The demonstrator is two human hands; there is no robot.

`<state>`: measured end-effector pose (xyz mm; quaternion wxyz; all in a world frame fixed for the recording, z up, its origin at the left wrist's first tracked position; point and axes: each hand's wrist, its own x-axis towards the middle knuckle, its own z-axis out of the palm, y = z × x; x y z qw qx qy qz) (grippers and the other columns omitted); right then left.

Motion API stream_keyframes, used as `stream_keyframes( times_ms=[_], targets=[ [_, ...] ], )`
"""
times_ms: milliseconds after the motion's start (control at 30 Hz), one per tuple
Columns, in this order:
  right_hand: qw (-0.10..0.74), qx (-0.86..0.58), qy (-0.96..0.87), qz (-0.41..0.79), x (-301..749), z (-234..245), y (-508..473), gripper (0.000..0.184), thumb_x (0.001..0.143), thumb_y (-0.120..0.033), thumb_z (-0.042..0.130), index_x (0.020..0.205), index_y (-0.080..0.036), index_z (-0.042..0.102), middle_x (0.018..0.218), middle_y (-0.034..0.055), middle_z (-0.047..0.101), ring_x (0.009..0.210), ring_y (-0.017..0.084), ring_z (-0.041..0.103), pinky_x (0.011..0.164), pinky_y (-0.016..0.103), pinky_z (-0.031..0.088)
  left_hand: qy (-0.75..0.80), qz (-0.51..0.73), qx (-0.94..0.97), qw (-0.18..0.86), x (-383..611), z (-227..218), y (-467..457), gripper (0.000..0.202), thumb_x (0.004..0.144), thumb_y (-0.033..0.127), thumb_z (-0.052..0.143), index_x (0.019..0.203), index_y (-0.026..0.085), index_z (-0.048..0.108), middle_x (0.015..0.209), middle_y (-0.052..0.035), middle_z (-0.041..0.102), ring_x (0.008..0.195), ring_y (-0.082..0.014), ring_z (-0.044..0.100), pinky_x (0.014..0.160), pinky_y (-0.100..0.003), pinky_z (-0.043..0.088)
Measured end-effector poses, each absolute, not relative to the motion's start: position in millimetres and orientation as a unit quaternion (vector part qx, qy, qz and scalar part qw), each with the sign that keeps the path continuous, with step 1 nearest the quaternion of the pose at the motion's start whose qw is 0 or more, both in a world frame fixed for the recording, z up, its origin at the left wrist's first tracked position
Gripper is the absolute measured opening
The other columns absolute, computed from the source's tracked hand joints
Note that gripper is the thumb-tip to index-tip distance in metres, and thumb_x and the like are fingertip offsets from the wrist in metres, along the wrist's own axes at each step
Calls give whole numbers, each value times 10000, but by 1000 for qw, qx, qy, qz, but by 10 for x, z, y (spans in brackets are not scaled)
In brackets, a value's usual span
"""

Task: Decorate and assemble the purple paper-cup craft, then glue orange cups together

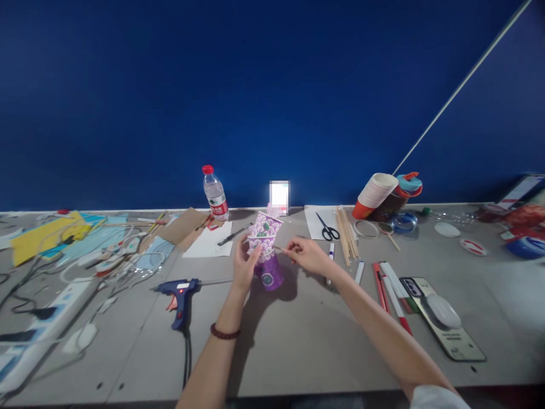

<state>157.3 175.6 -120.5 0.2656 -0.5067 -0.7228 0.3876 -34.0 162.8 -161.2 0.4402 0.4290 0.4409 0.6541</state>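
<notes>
A stack of purple and white patterned paper cups [266, 250] stands on the grey table [298, 341], its upper cups tilted. My left hand [246, 265] grips the left side of this stack, fingers curled around it. My right hand [307, 255] pinches a thin wooden stick [279, 249] whose tip meets the cup stack on its right side. A beaded bracelet [224, 333] sits on my left wrist.
A blue glue gun [177, 293] lies to the left with its cord running to the table edge. Scissors [327, 229], wooden sticks [347, 238], markers, a utility knife [381, 287] and a phone [443, 324] lie right. A water bottle [215, 194] and stacked cups [377, 195] stand at the back.
</notes>
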Motion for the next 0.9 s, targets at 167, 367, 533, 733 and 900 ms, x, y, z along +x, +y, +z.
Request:
stream_keyframes(
  times_ms=[167, 367, 533, 733, 900],
  targets=[
    [239, -498, -744, 377, 1600, -1154, 1756, 187, 880, -355, 537, 855, -191, 624, 712, 15, 664, 625, 145, 608, 569, 247, 435, 447, 660, 361, 485, -326, -1592, 1619, 509, 670, 396, 761, 1087, 197, 547, 984, -60, 663, 821, -190, 657, 689, -284, 516],
    [276, -472, -769, 332, 1605, -1073, 1714, 150, 879, -274, 519, 906, -191, 640, 873, 36, 679, 775, 158, 603, 698, 288, 450, 417, 657, 289, 559, -308, -1515, 1595, 448, 651, 351, 769, 1026, 192, 582, 892, -21, 690, 734, -166, 664, 679, -267, 508],
    [207, -440, -768, 418, 1672, -828, 1629, 225, 883, -340, 531, 1001, -199, 660, 963, 59, 680, 830, 168, 609, 721, 305, 470, 386, 607, 228, 656, -323, -1459, 1566, 414, 682, 422, 725, 960, 133, 623, 756, -49, 703, 613, -175, 658, 610, -276, 525],
    [171, -446, -722, 501, 1673, -761, 1571, 276, 857, -432, 559, 924, -174, 631, 853, 60, 684, 695, 151, 623, 591, 274, 488, 356, 544, 188, 736, -369, -1529, 1537, 379, 739, 465, 666, 869, 108, 657, 687, -79, 706, 556, -183, 658, 553, -271, 538],
    [146, -459, -694, 535, 1575, -838, 1506, 262, 838, -435, 580, 799, -177, 555, 603, 3, 617, 489, 118, 563, 478, 237, 436, 352, 535, 265, 721, -365, -1527, 1510, 453, 681, 467, 736, 950, 111, 659, 776, -91, 720, 635, -201, 678, 615, -284, 541]
  ],
)
